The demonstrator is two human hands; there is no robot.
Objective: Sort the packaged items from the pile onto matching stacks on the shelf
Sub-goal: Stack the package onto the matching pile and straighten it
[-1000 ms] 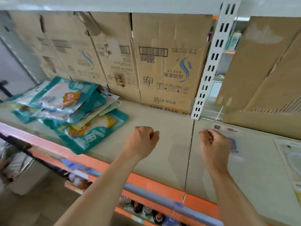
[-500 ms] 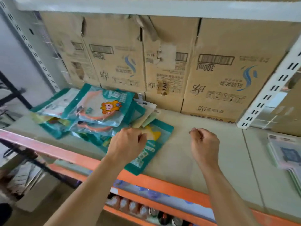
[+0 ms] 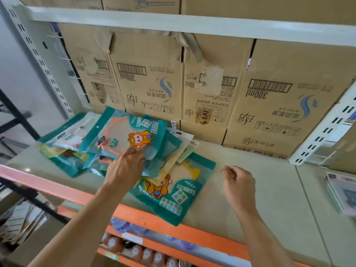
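Observation:
A loose pile of teal cartoon-printed packages lies at the left of the beige shelf (image 3: 260, 205). The top package (image 3: 123, 130) shows an orange ring and a cartoon child. Lower at the front lies a teal package with a yellow item (image 3: 179, 191). My left hand (image 3: 124, 168) reaches over the pile, its index finger stretched onto the top package near the cartoon. My right hand (image 3: 238, 183) hovers above bare shelf to the right of the pile, fingers curled, holding nothing. A stack of pale packages (image 3: 342, 191) sits at the far right edge, blurred.
Brown cardboard boxes (image 3: 279, 105) line the back of the shelf. A white slotted upright (image 3: 325, 128) stands at the right. The orange front rail (image 3: 173, 230) runs below my arms, with bottles (image 3: 134, 251) on the level underneath. Another shelf board (image 3: 173, 24) hangs overhead.
My view has swung left from the right-hand stack to the pile. My left hand has gone from a fist forward onto the top teal package; my right hand followed leftward, still curled.

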